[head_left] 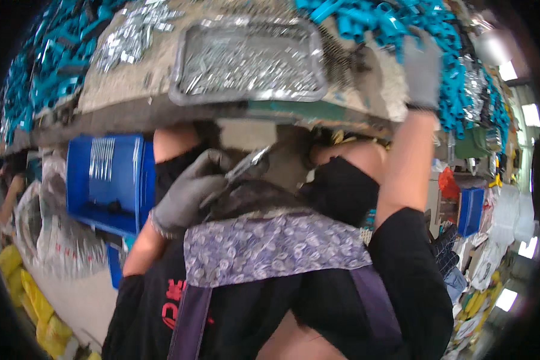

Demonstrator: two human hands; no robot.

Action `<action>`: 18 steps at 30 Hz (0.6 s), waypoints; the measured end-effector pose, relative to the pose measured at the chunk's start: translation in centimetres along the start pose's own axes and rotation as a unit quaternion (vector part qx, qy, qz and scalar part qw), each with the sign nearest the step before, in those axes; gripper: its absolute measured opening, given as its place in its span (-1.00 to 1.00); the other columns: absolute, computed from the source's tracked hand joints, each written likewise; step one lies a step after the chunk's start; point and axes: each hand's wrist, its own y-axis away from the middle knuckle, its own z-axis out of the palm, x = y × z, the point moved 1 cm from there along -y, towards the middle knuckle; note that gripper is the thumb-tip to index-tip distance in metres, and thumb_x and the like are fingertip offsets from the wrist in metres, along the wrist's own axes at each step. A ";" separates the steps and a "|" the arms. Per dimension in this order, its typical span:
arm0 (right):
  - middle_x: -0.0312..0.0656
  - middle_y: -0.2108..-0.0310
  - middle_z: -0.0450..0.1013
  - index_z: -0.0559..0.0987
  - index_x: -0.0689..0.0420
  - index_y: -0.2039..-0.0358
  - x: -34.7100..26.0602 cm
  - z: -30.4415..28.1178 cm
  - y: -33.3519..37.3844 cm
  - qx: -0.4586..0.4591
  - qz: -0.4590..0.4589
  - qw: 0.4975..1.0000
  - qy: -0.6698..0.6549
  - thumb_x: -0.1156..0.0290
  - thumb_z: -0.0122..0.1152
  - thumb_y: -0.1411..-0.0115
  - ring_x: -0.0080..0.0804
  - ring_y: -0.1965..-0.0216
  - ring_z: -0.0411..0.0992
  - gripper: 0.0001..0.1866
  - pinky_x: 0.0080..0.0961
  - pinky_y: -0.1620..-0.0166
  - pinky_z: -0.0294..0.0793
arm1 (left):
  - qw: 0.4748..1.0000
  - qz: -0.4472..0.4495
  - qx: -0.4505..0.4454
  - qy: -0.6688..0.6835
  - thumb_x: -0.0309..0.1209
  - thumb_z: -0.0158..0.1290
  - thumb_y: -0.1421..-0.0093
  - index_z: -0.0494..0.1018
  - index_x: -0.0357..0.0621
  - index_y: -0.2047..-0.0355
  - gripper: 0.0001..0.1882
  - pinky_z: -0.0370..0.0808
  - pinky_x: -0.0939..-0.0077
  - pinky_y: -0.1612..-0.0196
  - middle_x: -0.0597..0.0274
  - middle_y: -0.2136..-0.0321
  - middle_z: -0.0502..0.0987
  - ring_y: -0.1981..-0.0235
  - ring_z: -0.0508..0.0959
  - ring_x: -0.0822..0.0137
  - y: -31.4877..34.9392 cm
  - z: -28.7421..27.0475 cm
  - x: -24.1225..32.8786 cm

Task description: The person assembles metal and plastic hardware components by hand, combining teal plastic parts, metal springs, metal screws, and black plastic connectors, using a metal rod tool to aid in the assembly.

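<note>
My left hand [189, 192], in a grey glove, is closed round a slender dark piece with a shiny metal tip [249, 163], held above my lap and tilted up to the right. Its exact kind cannot be made out. My right hand [423, 72], also gloved in grey, is stretched out to the heap of teal plastic parts [383, 25] at the far right of the bench. Blur hides its fingertips among the parts. Between the hands, farther off, a grey tray [175, 90] full of small shiny metal pieces lies on the bench.
On the bench's far left are more teal parts [60, 66] and a pile of silvery metal strips [132, 36]. The bench edge [132, 114] crosses in front of my knees. A blue crate [105, 180] stands at left, beside white sacks [60, 234]. Yellow bags [36, 300] lie lower left.
</note>
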 end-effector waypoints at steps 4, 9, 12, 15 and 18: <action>-0.33 0.34 0.53 0.63 0.16 0.10 -9.1 -13.5 6.1 -0.210 0.368 0.766 -0.483 0.38 0.30 -0.13 -0.73 0.47 0.35 -0.69 -0.75 0.43 0.29 | 0.994 -0.076 -0.015 0.078 -0.50 -0.03 -0.26 0.36 -0.14 0.19 -0.88 0.21 0.73 0.55 0.44 0.48 0.37 0.59 0.32 0.64 -0.2 -0.2 1.1; -0.29 0.42 0.52 0.60 0.23 0.13 -15.2 -10.8 12.5 -0.320 0.372 0.606 -0.626 0.45 0.24 -0.24 -0.70 0.54 0.41 -0.79 -0.73 0.50 0.36 | 0.990 -0.108 -0.009 0.092 -0.49 0.02 -0.24 0.37 -0.13 0.21 -0.88 0.23 0.74 0.56 0.46 0.49 0.40 0.60 0.33 0.66 0.8 -0.3 0.0; -0.28 0.44 0.51 0.58 0.25 0.12 -16.3 -9.4 13.9 -0.371 0.353 0.497 -0.701 0.42 0.24 -0.25 -0.69 0.56 0.41 -0.76 -0.73 0.52 0.35 | 0.994 -0.066 -0.040 0.081 -0.49 0.05 -0.21 0.37 -0.10 0.22 -0.86 0.25 0.75 0.57 0.43 0.48 0.44 0.61 0.36 0.65 1.0 0.6 0.1; -0.28 0.44 0.51 0.58 0.27 0.12 -16.9 -8.5 14.7 -0.384 0.340 0.462 -0.723 0.41 0.23 -0.26 -0.68 0.57 0.41 -0.76 -0.73 0.52 0.36 | 0.994 -0.071 -0.043 0.069 -0.50 0.06 -0.21 0.38 -0.10 0.23 -0.86 0.25 0.74 0.56 0.42 0.48 0.43 0.58 0.37 0.65 1.6 0.6 0.0; -0.26 0.45 0.51 0.57 0.28 0.12 -17.3 -8.3 14.8 -0.385 0.331 0.463 -0.727 0.40 0.22 -0.25 -0.68 0.58 0.40 -0.75 -0.72 0.51 0.37 | 0.992 -0.090 -0.052 0.067 -0.50 0.07 -0.21 0.37 -0.10 0.24 -0.86 0.25 0.75 0.54 0.43 0.49 0.42 0.56 0.37 0.67 2.2 -0.2 -0.3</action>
